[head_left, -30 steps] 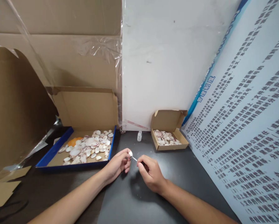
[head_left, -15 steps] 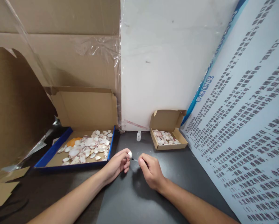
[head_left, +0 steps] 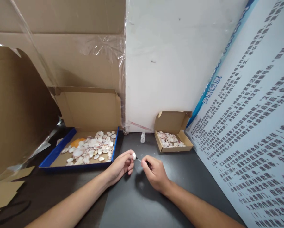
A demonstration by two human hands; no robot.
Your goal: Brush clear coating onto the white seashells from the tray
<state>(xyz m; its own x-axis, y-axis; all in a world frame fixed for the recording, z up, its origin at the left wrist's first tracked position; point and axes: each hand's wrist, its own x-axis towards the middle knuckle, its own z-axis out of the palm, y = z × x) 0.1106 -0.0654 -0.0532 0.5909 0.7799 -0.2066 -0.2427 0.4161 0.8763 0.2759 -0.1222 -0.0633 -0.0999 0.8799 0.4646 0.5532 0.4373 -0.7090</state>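
Observation:
My left hand (head_left: 121,166) pinches a small white seashell (head_left: 134,156) between thumb and fingertips above the dark table. Closed around a thin brush (head_left: 138,160), my right hand (head_left: 155,172) points its dark tip left at the shell. The tip is at the shell's edge; whether it touches I cannot tell. Most of the brush handle is hidden in my fingers. Beyond my hands stands a small clear bottle (head_left: 143,138) with a white label, upright.
At left, an open blue-edged cardboard box (head_left: 58,152) holds many seashells (head_left: 92,148) and an orange one (head_left: 77,142). A smaller open cardboard box (head_left: 177,149) with shells stands at back right. A printed poster (head_left: 256,126) borders the right side; cardboard pieces (head_left: 6,193) lie at left.
The brush has turned a little, its tip now higher by the shell's right side. Both hands stay nearly in place, and the whole view has shifted slightly.

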